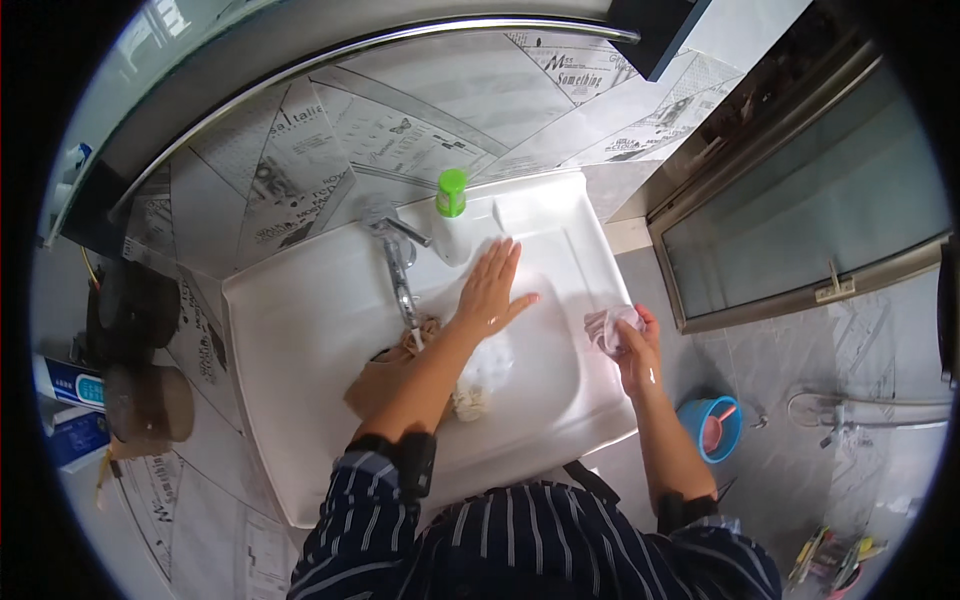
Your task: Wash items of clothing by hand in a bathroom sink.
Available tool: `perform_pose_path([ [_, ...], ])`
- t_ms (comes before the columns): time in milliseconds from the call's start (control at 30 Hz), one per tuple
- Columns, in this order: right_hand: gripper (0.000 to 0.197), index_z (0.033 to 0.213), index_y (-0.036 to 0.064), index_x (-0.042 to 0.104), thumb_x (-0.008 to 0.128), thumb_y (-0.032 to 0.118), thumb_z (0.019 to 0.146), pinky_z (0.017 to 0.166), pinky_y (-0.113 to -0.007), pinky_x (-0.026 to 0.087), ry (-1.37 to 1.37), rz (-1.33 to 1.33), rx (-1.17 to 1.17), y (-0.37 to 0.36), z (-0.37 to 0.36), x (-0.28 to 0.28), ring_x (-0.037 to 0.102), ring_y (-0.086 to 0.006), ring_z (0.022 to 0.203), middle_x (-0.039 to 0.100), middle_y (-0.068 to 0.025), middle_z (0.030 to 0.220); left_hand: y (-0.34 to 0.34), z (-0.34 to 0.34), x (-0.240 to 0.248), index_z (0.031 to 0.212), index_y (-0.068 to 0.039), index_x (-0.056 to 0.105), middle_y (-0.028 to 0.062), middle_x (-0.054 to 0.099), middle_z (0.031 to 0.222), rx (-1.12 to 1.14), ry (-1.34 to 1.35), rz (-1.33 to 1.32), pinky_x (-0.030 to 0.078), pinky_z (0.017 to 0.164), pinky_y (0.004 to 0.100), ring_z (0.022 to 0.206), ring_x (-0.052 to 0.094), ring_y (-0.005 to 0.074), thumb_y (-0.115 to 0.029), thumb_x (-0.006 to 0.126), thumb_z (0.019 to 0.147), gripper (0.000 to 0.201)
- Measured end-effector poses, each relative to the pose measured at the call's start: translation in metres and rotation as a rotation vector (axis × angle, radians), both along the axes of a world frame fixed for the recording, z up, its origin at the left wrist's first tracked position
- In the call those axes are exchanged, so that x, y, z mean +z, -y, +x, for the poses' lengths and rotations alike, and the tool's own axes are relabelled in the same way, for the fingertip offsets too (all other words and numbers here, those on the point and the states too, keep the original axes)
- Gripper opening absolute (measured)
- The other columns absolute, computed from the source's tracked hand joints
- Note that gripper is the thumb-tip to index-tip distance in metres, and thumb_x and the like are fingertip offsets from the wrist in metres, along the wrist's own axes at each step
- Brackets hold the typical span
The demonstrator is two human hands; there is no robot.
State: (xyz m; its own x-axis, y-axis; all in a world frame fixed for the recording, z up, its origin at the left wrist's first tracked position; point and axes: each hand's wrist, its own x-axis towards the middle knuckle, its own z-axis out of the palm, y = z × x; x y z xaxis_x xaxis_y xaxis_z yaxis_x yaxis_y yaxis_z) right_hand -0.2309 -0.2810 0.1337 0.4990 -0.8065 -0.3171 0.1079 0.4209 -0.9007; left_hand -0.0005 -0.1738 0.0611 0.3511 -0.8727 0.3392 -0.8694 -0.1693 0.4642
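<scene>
Over the white washbasin (590, 240), my left hand (487, 290) is stretched out flat, fingers together and thumb apart, holding nothing. It looks wet. At the basin's right rim my right hand (637, 352) grips a crumpled pale pink cloth (606, 328) between thumb and fingers. A brown cloth (378, 383) lies in the basin below the chrome faucet (397, 275), partly hidden by my left forearm. What looks like a thin stream of water falls from the spout. Beside that forearm is a small cream-coloured bunched cloth (470, 402) with whitish suds near it.
A pump-shaped bottle with a green top (452, 190) stands at the back ledge, near my left fingertips. A metal rail (400, 38) crosses above. On the floor at right sits a blue bucket (735, 430) with a pink item inside. A frosted glass door (800, 210) stands at far right.
</scene>
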Motion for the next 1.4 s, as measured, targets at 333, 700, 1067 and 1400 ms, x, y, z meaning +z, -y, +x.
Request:
perform_pose_path([
  [333, 0.045, 0.119, 0.0039, 0.041, 0.055, -0.004, 0.077, 0.077, -0.031, 0.051, -0.005, -0.216, 0.192, 0.062, -0.053, 0.006, 0.056, -0.0179, 0.091, 0.051, -0.0106, 0.106, 0.13, -0.046, -0.016, 0.14, 0.002, 0.022, 0.0311, 0.01, 0.145, 0.856, -0.005, 0.199, 0.0, 0.107, 0.057, 0.134, 0.006, 0.0468, -0.047, 0.045, 0.086, 0.076],
  [700, 0.043, 0.108, 0.0106, 0.056, 0.067, -0.001, 0.067, 0.095, -0.045, 0.038, -0.003, -1.707, 0.367, 0.098, 0.038, 0.002, 0.048, -0.0295, 0.111, 0.05, -0.0122, 0.116, 0.0, -0.188, -0.002, 0.131, 0.003, 0.037, 0.0248, 0.031, 0.139, -0.001, -0.071, 0.098, 0.02, 0.108, 0.049, 0.132, 0.022, 0.0403, -0.031, 0.054, 0.085, 0.06],
  [1067, 0.035, 0.099, 0.0188, 0.065, 0.067, 0.011, 0.066, 0.101, -0.065, 0.014, -0.392, -1.745, 0.736, 0.084, 0.102, -0.017, 0.022, -0.032, 0.134, 0.037, -0.009, 0.138, -0.19, -0.139, 0.017, 0.112, -0.008, 0.059, 0.0138, 0.06, 0.106, 0.483, -0.386, 0.277, 0.047, 0.083, 0.0392, 0.098, 0.057, 0.031, -0.022, 0.059, 0.082, 0.033],
  [1400, 0.05, 0.119, 0.0087, 0.051, 0.067, 0.009, 0.072, 0.097, -0.039, 0.039, -0.12, -1.059, 1.131, -0.044, 0.051, -0.049, 0.047, -0.0345, 0.115, 0.052, -0.0169, 0.121, -0.118, -0.054, 0.01, 0.104, -0.01, 0.06, 0.0104, 0.062, 0.094, 0.43, -0.644, 0.33, 0.047, 0.077, 0.039, 0.088, 0.06, 0.0269, -0.012, 0.056, 0.078, 0.027],
])
